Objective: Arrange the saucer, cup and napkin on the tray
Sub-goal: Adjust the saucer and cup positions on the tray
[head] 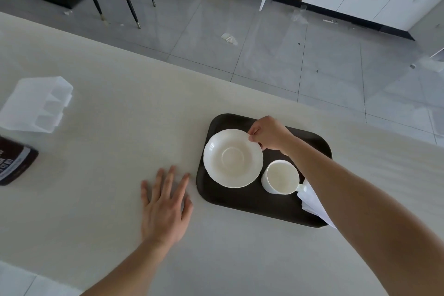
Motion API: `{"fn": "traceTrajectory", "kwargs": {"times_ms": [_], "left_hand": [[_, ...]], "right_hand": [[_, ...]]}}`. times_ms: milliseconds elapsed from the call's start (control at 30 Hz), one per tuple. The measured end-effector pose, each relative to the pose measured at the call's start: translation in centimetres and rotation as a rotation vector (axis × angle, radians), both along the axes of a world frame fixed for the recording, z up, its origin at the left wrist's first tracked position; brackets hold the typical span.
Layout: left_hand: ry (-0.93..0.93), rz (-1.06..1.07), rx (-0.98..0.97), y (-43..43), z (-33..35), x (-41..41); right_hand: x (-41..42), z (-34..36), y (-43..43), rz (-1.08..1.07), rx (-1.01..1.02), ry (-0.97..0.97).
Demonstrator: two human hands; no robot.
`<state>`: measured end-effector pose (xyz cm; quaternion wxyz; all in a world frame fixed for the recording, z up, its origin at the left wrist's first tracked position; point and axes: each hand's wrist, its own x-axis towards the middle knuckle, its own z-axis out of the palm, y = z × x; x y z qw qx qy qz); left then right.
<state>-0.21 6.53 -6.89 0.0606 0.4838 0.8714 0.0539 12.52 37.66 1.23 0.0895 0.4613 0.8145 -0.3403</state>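
Observation:
A dark brown tray lies on the pale table. On its left part is a white saucer, and my right hand pinches the saucer's far right rim. A white cup stands upright on the tray just right of the saucer, its handle pointing right. A white napkin lies at the tray's right edge, partly hidden under my right forearm. My left hand rests flat on the table left of the tray, fingers spread, holding nothing.
A clear plastic container sits at the table's far left, with a dark brown labelled jar below it. The table's far edge runs diagonally above the tray; beyond are grey floor tiles, a chair and open white cabinets.

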Motion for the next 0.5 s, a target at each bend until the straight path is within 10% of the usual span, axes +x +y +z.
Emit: {"fn": "traceTrajectory", "kwargs": {"times_ms": [500], "left_hand": [[-0.019,-0.001,-0.014,0.1,0.7,0.2]], "right_hand": [[0.5,-1.1,1.6,-0.263,0.029,0.112]]}}
